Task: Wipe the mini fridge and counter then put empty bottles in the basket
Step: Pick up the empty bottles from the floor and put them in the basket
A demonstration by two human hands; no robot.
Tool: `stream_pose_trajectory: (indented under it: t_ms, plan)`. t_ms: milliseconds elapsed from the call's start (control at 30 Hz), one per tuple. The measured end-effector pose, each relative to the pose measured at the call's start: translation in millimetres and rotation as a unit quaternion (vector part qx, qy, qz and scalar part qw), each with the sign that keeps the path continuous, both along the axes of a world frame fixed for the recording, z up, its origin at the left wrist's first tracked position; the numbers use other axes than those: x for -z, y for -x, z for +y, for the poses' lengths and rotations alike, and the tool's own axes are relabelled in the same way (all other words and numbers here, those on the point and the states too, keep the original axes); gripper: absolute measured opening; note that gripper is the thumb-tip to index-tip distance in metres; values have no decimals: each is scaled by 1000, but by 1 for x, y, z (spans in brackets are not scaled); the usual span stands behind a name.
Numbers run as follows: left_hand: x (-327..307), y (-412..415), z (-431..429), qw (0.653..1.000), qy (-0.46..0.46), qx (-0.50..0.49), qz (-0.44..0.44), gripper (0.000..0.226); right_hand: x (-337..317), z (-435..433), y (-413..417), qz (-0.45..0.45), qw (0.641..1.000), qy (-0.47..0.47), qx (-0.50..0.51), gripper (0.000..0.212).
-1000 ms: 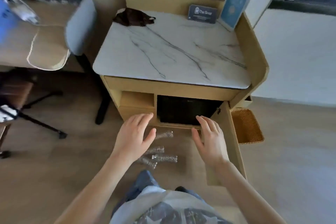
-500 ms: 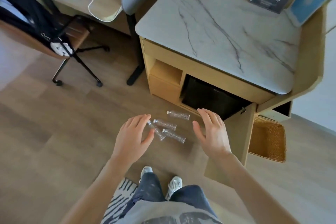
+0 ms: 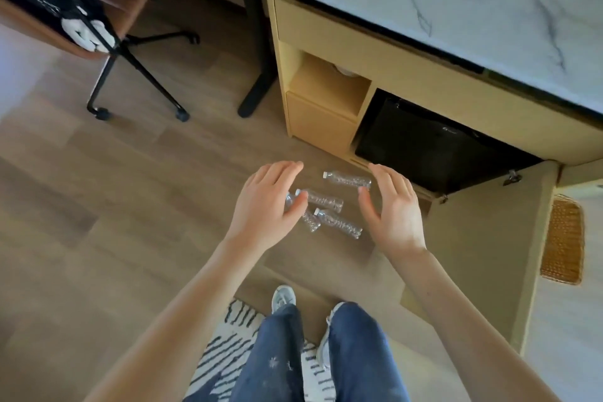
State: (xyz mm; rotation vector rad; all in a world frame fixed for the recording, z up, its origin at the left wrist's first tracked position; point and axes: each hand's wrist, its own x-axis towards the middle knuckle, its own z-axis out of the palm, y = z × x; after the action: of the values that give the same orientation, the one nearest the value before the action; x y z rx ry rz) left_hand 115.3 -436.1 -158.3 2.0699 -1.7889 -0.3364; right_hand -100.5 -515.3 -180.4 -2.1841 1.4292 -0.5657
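Note:
Several empty clear plastic bottles lie on the wood floor in front of the cabinet. My left hand hovers over their left end, fingers apart, covering part of one bottle. My right hand hovers at their right, open and empty. The black mini fridge sits in the cabinet under the white marble counter. The cabinet door stands open toward me. A woven basket rests on the floor right of the door.
A black desk leg and a rolling chair base stand to the left. An open cubby and a drawer sit left of the fridge. A striped rug lies under my feet.
My view has tilted down and closed in on the floor. Both open hands have stayed spread while coming nearer to the bottles. Nothing was picked up.

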Motion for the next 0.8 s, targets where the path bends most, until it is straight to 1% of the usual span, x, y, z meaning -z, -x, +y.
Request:
stream_pose_trajectory:
  t_ms: [100, 233, 433, 533, 600, 667, 733, 800]
  plan:
    - [94, -9, -6, 1000, -10, -6, -1, 44, 92, -4, -9, -3, 1000, -13, 2, 43]
    - [239, -15, -14, 1000, -25, -13, -10, 44, 237, -4, -12, 12, 999, -39, -4, 44]
    - [462, -9, -23, 998, -62, -16, -15, 53, 458, -10, -2, 39, 998, -51, -22, 42]
    - [556, -7, -34, 996, -82, -10, -15, 51, 554, -18, 9, 48, 997, -59, -29, 41]
    - [604, -7, -42, 996, -84, 0, -20, 51, 602, -24, 14, 45, 997, -53, -34, 42]
    - [638, -6, -50, 996, -82, 11, -26, 54, 634, -31, 17, 38, 997, -41, -44, 43]
    - [660, -6, -57, 996, -79, 19, -35, 57, 654, -39, 21, 39, 998, -25, -48, 43]
    - [670, -6, -61, 996, -78, 14, -36, 53, 664, -41, 26, 51, 997, -22, -60, 45]
